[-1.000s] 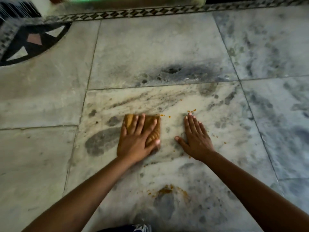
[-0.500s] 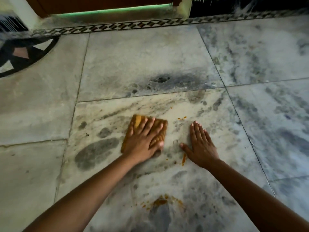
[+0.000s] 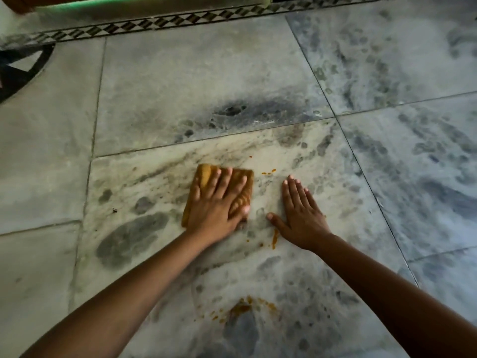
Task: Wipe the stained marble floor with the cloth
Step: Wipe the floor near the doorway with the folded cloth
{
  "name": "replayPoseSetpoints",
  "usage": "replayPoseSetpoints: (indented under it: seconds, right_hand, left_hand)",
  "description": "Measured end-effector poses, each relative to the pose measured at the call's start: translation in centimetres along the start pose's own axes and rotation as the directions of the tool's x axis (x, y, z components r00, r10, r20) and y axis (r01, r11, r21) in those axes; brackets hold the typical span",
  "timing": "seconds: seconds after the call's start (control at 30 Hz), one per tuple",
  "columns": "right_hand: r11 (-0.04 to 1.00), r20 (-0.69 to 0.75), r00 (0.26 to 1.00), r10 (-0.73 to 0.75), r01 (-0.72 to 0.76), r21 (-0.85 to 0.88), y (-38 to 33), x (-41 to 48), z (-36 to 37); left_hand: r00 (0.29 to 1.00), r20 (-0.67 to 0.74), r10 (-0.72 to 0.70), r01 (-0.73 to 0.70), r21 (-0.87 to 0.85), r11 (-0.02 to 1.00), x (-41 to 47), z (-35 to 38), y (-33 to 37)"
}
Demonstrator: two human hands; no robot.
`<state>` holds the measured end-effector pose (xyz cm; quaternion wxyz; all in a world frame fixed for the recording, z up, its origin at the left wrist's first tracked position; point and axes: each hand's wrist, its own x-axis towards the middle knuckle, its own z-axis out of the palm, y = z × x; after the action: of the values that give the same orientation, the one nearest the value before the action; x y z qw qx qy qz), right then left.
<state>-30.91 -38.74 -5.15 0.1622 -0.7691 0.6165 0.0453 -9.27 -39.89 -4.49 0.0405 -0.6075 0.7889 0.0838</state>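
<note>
A folded mustard-yellow cloth (image 3: 204, 177) lies flat on the grey-veined marble floor (image 3: 180, 86). My left hand (image 3: 219, 205) presses down on it with straight, spread fingers and covers most of it. My right hand (image 3: 300, 215) lies flat on the bare floor just right of the cloth, fingers straight, holding nothing. Orange stains mark the floor: a smear (image 3: 275, 239) by my right thumb, specks (image 3: 268, 172) beyond the cloth, and a larger patch (image 3: 242, 310) between my forearms.
A black-and-white patterned border strip (image 3: 154, 21) runs along the far edge, with a door threshold (image 3: 129, 5) behind it. A dark inlaid floor motif (image 3: 18, 71) sits at far left. A dark grey blotch (image 3: 232, 111) marks the tile ahead.
My left hand has slid the cloth slightly away from me and to the right. An orange smear now shows by my right thumb. The right hand has stayed flat on the floor.
</note>
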Motion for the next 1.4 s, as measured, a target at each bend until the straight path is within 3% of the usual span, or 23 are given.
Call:
replayPoseSetpoints:
  seconds: [0.1,0.27,0.33,0.47,0.57,0.67,0.8,0.9,1.07,1.23,1.3,1.4]
  right_hand:
    - [1.0,0.01,1.0,-0.008,0.008,-0.002,0.0,0.0,-0.1]
    - [0.999,-0.013,1.0,0.002,-0.001,0.032,0.1,-0.1,-0.3]
    - [0.999,-0.04,0.999,0.009,-0.008,0.042,0.4,-0.4,-0.6]
    - [0.996,-0.096,0.993,0.069,-0.062,0.07,2.1,-1.0,-1.2]
    - [0.985,-0.082,0.984,0.155,-0.148,0.083,3.9,-1.8,-1.0]
    - [0.978,-0.061,0.978,0.2,-0.194,0.081,5.4,-3.2,-0.7]
    - [0.98,-0.06,0.979,0.194,-0.19,0.063,6.6,-4.7,0.0]
    - [0.977,-0.013,0.984,0.179,-0.176,0.117,6.9,-4.7,0.0]
    - [0.983,0.001,0.988,0.154,-0.153,0.104,7.2,-4.7,0.0]
    - [0.987,-0.049,0.99,0.132,-0.126,0.101,7.2,-4.9,0.2]
    - [0.989,-0.094,0.988,0.126,-0.118,0.089,7.2,-5.1,0.7]
    - [0.99,-0.12,0.985,0.126,-0.118,0.078,7.3,-5.0,1.2]
  left_hand:
    - [0.995,-0.023,0.096,-0.097,-0.023,0.995,-4.9,1.2,-2.7]
    - [0.958,0.002,-0.286,0.285,-0.057,0.957,0.9,-0.5,-5.6]
    - [0.941,0.002,-0.338,0.336,-0.103,0.936,5.8,-1.4,-4.1]
    - [0.974,0.059,-0.22,0.226,-0.132,0.965,10.9,-2.4,1.2]
    - [0.996,0.088,-0.012,0.017,-0.061,0.998,7.9,-1.8,3.8]
    - [0.988,0.059,0.145,-0.143,-0.032,0.989,3.9,-0.9,1.6]
    - [0.997,0.039,-0.066,0.069,-0.089,0.994,6.5,-1.5,-1.3]
    - [0.987,0.038,-0.157,0.16,-0.084,0.984,11.3,-2.5,1.5]
    - [0.994,0.098,0.043,-0.035,-0.078,0.996,11.2,-1.9,7.8]
    - [0.926,0.11,0.36,-0.363,0.01,0.932,3.7,-0.7,3.1]
    - [0.937,0.105,0.332,-0.339,0.051,0.939,3.3,-0.9,-0.3]
    - [0.982,0.106,0.159,-0.166,0.057,0.984,7.7,-2.0,-1.1]
